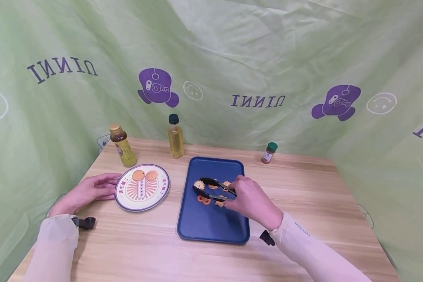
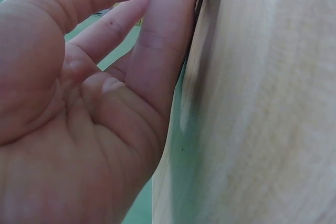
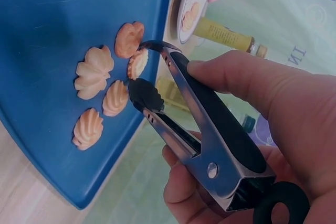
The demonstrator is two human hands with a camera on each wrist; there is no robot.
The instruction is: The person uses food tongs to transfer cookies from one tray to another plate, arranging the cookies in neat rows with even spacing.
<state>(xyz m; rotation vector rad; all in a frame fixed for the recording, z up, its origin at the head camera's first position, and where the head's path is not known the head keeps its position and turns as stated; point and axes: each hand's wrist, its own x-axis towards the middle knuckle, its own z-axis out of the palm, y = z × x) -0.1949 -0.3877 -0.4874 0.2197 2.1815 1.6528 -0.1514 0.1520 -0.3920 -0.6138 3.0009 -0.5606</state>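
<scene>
My right hand [image 1: 252, 201] grips a pair of kitchen tongs [image 3: 218, 111], thumb on one arm and fingers on the other. The tongs' black tips are spread to either side of a small pale ridged cookie [image 3: 138, 63] on the blue tray [image 1: 211, 231]. Close by lie a pretzel-shaped cookie [image 1: 203, 200], a flower-shaped cookie [image 3: 94, 72] and swirled ones. My left hand [image 1: 91, 190] rests at the left rim of a white patterned plate [image 1: 134, 205], fingers extended against its edge. On that plate sit a round cookie [image 1: 138, 175] and a swirled cookie [image 1: 152, 176].
Behind the plate stands a bottle with a tan cap [image 1: 124, 150]. An oil bottle with a dark green cap [image 1: 176, 141] is behind the tray's left corner. A small green-capped jar [image 1: 269, 152] stands at the back right. Green printed cloth [image 1: 211, 129] hangs around the wooden table [image 1: 303, 196].
</scene>
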